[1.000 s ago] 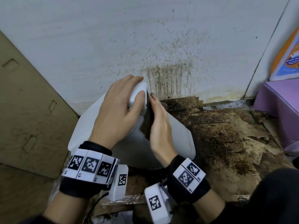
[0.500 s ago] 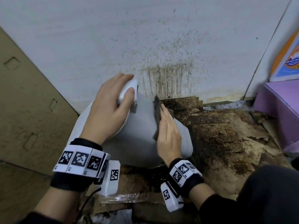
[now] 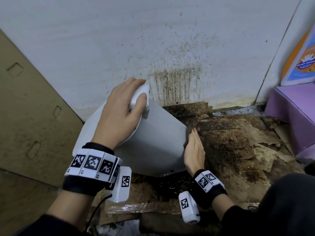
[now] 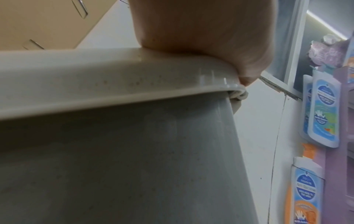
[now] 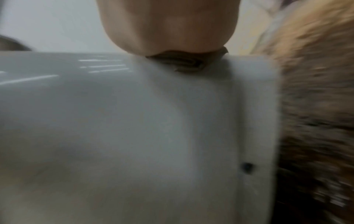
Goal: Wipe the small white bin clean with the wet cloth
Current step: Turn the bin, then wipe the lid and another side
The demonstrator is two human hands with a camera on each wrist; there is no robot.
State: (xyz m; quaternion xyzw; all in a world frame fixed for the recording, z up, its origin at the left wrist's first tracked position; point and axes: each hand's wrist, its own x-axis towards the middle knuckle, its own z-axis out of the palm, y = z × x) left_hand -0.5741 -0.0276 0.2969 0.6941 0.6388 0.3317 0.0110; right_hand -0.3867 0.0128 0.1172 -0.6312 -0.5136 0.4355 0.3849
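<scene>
The stained white wall [image 3: 119, 40] backs the scene, with a tan cardboard sheet [image 3: 30, 108] leaning at its left and soiled, torn cardboard flooring [image 3: 238, 150] below. The small white bin [image 3: 158, 142] stands tilted against the wall, base toward the onlooker; its interior is not visible from any view. A purple box [image 3: 293, 113] sits at the far right. The left hand [image 3: 119, 113] clamps the bin's rim, fingers and thumb curled over the white lid edge [image 3: 139, 94]. The right hand [image 3: 194, 150] lies flat, fingers straight and together, pressing the dark wet cloth [image 3: 188, 132] against the bin's right side near its lower corner. The left wrist view alone shows speckles under the rim [image 4: 134, 81] and bottles [image 4: 323, 109] hung on a purple rack. The right wrist view, blurred, alone shows the cloth's folded layers [image 5: 184, 60] beneath the palm.
</scene>
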